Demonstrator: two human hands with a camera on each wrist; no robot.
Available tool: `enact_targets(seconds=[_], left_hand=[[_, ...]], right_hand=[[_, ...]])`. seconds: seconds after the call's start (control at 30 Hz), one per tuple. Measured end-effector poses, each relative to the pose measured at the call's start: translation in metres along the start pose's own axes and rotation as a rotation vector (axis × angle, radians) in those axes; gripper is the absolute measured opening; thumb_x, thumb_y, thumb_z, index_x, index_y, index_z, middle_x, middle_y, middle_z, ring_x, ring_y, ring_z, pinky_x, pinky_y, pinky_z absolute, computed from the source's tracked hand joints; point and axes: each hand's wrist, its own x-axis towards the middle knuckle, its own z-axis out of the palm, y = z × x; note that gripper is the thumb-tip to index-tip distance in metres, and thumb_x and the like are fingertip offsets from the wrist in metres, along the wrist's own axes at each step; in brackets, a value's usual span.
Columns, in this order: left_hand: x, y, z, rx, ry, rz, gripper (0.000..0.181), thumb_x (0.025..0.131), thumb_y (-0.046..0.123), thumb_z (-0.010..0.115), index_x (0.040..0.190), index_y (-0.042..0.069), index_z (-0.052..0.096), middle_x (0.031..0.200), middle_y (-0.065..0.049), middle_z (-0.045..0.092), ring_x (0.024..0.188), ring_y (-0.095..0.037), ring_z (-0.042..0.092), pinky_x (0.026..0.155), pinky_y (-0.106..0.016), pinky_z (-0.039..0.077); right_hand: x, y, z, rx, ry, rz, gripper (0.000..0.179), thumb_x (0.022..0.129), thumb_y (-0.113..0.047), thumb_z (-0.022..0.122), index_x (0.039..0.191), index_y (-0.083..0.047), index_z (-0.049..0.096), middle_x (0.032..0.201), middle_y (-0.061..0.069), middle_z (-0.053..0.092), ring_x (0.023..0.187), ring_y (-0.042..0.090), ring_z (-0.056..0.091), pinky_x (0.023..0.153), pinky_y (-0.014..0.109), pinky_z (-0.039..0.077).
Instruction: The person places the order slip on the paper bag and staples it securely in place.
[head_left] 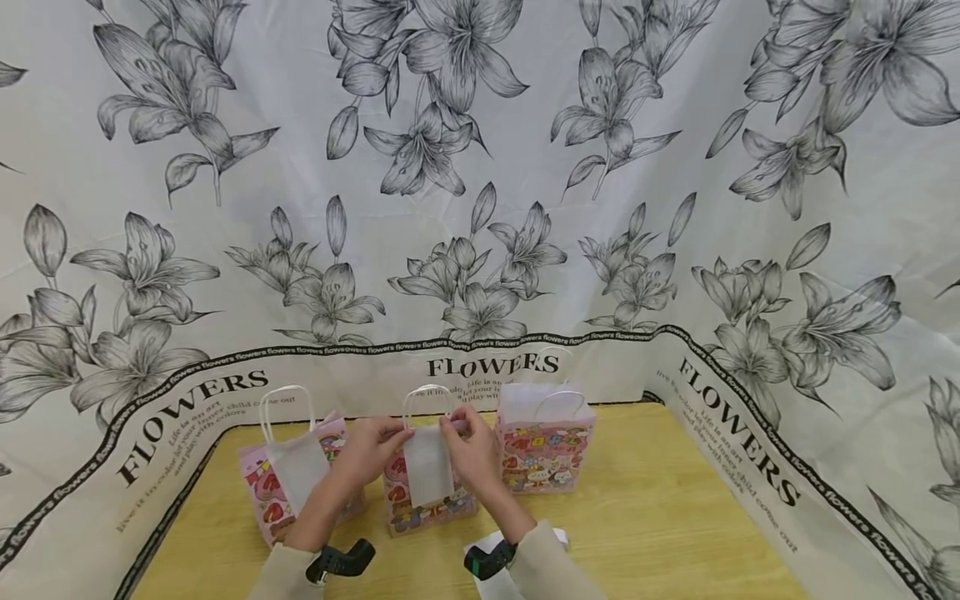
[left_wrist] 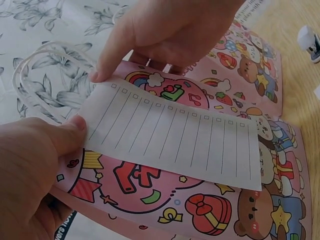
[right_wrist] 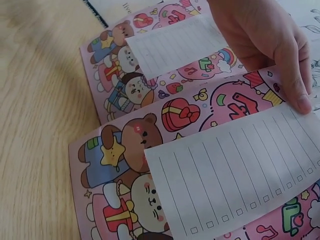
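Note:
A pink cartoon-printed paper gift bag (head_left: 431, 521) stands in the middle of the table, its white handles (left_wrist: 42, 75) up. A white sheet with ruled lines and small checkboxes (left_wrist: 175, 135) lies flat against its front. My left hand (head_left: 369, 450) pinches the sheet and bag at the top left corner, thumb in front. At the top right corner my right hand (head_left: 474, 447) does the same, its thumb on the sheet and fingers behind the bag's rim. In the right wrist view the left hand (right_wrist: 265, 40) shows, while the right hand is out of sight.
To the left stands a similar bag (head_left: 262, 492) bearing a lined sheet (right_wrist: 175, 45). Another bag (head_left: 543, 458) stands on the right, its printed front uncovered. White paper (head_left: 498, 583) lies under my right wrist. A small white-and-black object (left_wrist: 309, 42) is on the wooden table (head_left: 652, 517). Flowered cloth (head_left: 480, 275) hangs behind.

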Motion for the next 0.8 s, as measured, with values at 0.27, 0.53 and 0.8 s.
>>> enact_targets(seconds=[0.27,0.53,0.8], left_hand=[[0.000,-0.003,-0.002,0.012,-0.020,0.076,0.025,0.094,0.012,0.066,0.070,0.009,0.067,0.057,0.007,0.047,0.050,-0.006,0.041,0.047,-0.025,0.038],[0.000,-0.003,-0.002,0.001,-0.047,0.006,0.021,0.095,0.015,0.065,0.075,0.013,0.071,0.061,0.003,0.053,0.051,-0.008,0.043,0.047,-0.024,0.038],[-0.001,-0.004,-0.001,-0.025,-0.069,0.014,0.016,0.095,0.012,0.064,0.083,0.009,0.075,0.065,0.004,0.056,0.054,-0.007,0.045,0.048,-0.024,0.040]], right_hand=[[-0.005,-0.011,-0.007,-0.163,0.078,-0.277,0.026,0.099,-0.029,0.057,0.113,-0.008,0.060,0.116,0.004,0.057,0.101,0.019,0.056,0.086,0.043,0.045],[-0.018,-0.040,-0.049,-0.194,0.106,-0.590,0.014,0.089,-0.006,0.068,0.102,-0.009,0.062,0.104,0.002,0.062,0.088,0.017,0.059,0.072,0.038,0.051],[-0.049,-0.001,-0.107,-0.245,-0.137,-0.441,0.012,0.090,-0.004,0.069,0.085,-0.015,0.066,0.075,-0.013,0.060,0.063,0.002,0.054,0.054,0.023,0.047]])
